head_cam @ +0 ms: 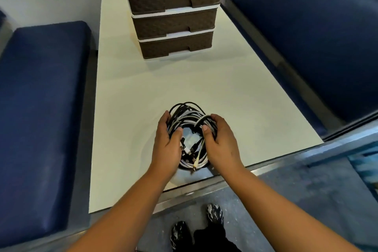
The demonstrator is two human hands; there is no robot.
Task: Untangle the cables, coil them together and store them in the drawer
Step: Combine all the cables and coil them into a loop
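**A:** From the head view I have a pale table (126,92) running away from me, with a dark blue cushioned bench (43,112) to my left and another (306,43) to my right. At the far end stands a brown drawer unit (173,18), its drawers stacked one above another, every one I can see pushed in.

**B:** And the cables?

**A:** The cable bundle (189,120), black and white strands together, sits in a loose ring at the near edge of the table, between my hands. My left hand (166,145) is curled round its left side, thumb over the strands. My right hand (219,143) grips the right side, with one white strand looped over the fingers. I cannot tell whether the ring rests on the table or is slightly lifted.

**B:** So coiled. What worries you?

**A:** I judge the coiling nearly done, but nothing ties the ring. A white lead with a gold-tipped plug (194,166) hangs free at the near side, and several connector ends sit loose in the middle. If I let go with one hand to pull a drawer open, the loops could spring apart or the dangling plug could snag on the table edge. The drawers are well apart from the bundle, so it's a long carry on a loose grip.
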